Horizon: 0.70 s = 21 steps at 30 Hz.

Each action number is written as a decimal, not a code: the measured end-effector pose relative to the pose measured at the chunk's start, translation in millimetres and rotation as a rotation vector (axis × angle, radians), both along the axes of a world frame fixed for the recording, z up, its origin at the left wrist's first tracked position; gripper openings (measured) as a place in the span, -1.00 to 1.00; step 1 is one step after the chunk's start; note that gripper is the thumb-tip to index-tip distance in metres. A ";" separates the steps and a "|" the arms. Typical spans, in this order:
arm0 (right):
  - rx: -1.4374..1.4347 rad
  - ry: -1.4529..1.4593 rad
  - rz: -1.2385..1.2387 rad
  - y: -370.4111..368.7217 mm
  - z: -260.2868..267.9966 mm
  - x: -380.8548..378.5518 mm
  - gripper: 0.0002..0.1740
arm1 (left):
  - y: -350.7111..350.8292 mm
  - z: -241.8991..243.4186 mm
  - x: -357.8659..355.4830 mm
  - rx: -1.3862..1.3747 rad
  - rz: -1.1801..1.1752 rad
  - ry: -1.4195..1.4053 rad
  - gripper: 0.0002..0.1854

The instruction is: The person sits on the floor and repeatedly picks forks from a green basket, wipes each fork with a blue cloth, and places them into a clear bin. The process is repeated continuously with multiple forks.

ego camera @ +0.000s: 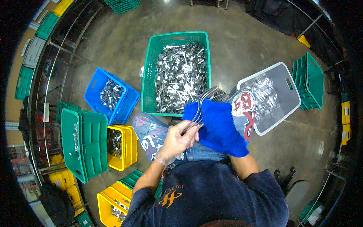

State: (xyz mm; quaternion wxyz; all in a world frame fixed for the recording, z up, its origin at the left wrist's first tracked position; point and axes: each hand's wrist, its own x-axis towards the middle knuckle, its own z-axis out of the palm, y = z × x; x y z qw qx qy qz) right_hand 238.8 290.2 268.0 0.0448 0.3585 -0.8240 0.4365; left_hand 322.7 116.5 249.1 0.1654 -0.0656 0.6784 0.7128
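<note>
My left hand [178, 139], in a clear thin glove, grips the handles of several metal forks [199, 109], their heads pointing up and away. A fluffy blue cloth [222, 124] covers my right hand [215, 122], which lies beside the forks over my right thigh; its fingers are hidden, so its grip cannot be seen. More metal cutlery shows just beyond the cloth. In front of my knees stands a large green crate [144, 90] heaped with loose metal cutlery [181, 76]. At the right, a grey bin with a white rim [289, 113] holds metal cutlery [263, 96].
At the left stand a blue crate [132, 99] with cutlery, green crates [95, 144] and a yellow crate [130, 147]. Another yellow crate [103, 210] is at the lower left. Green crates [314, 82] stand beyond the grey bin. A chair base [286, 176] is behind at the right.
</note>
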 end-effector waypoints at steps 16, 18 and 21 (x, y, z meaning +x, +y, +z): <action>0.017 0.117 -0.060 -18.3 -12.8 -2.3 -0.78 | -9.5 -21.7 7.8 -0.132 0.248 0.158 -0.78; -0.148 0.158 0.082 -31.2 -21.3 -1.0 -0.78 | -30.2 -18.6 7.7 -0.364 0.224 0.134 -0.78; 0.425 -0.184 0.214 -45.5 -46.2 -8.1 -0.67 | -42.9 -16.7 -6.1 -0.471 0.376 0.281 -0.73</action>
